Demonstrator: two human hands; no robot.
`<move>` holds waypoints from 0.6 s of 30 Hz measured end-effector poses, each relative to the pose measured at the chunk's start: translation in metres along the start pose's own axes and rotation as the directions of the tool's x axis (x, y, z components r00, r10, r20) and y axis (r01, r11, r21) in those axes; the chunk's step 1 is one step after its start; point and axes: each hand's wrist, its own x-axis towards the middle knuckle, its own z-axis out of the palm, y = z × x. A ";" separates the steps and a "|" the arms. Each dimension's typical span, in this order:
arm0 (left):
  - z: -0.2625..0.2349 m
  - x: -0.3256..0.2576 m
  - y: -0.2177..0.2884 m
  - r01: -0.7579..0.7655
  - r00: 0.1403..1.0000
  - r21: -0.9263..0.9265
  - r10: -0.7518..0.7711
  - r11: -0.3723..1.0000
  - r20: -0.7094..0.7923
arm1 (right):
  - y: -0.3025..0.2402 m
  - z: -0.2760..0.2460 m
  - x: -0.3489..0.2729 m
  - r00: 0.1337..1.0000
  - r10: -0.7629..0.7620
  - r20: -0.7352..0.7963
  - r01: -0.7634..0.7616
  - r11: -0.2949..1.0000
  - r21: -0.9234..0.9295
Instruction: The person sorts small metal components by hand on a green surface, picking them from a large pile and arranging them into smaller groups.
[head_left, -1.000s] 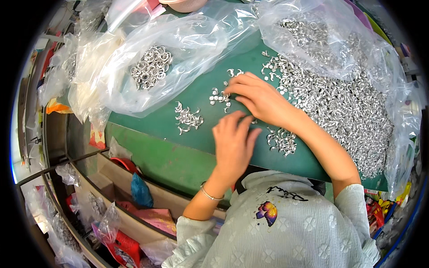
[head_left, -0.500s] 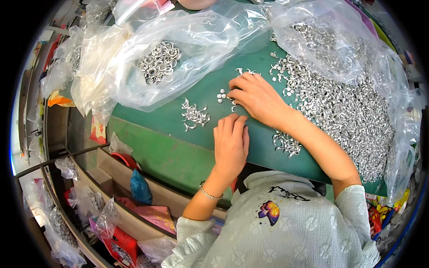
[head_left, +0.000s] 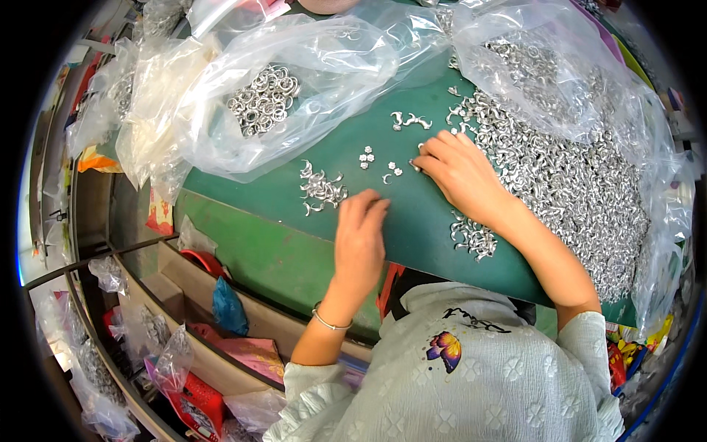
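Note:
My right hand (head_left: 462, 178) is over the left edge of a large heap of small curved silver metal pieces (head_left: 574, 199), fingers bent downward. At its fingertips shows a small silver metal piece (head_left: 414, 166). Nearer the table's front edge, my left hand (head_left: 359, 234) has fingers smeared by motion, so whether they hold anything cannot be told. Beside it lies a small pile of curved silver pieces (head_left: 322, 188). Between the hands sit a few tiny flower-shaped silver pieces (head_left: 366, 157) and more of them (head_left: 395, 169). A short row of silver pieces (head_left: 412, 120) lies farther back.
On the green table (head_left: 294, 210), an open clear plastic bag (head_left: 339, 70) contains silver rings (head_left: 264, 99). Another clear bag (head_left: 530, 81) partly covers the heap. A small group of curved pieces (head_left: 473, 237) lies by the front edge. Compartments (head_left: 221, 324) with bags stand at lower left.
My right hand has moved right to the heap's edge, uncovering small pieces on the table. My left hand has drawn left, toward the small pile.

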 end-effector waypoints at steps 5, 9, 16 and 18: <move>-0.006 0.010 -0.017 0.048 0.986 0.128 -0.026 0.991 -0.167 | 0.003 -0.010 -0.007 0.987 0.043 -0.152 -0.022 0.991 0.135; 0.004 0.021 0.000 0.032 0.992 0.136 -0.015 0.990 -0.128 | -0.005 -0.003 -0.006 0.988 0.044 -0.150 -0.051 0.998 -0.039; 0.013 0.029 -0.005 0.061 0.994 0.220 -0.040 0.974 -0.102 | -0.005 -0.011 -0.024 0.968 0.163 -0.190 -0.164 0.986 0.013; 0.013 0.033 -0.006 0.057 0.996 0.221 -0.039 0.974 -0.086 | -0.007 -0.007 -0.018 0.964 0.158 -0.216 -0.174 0.983 -0.058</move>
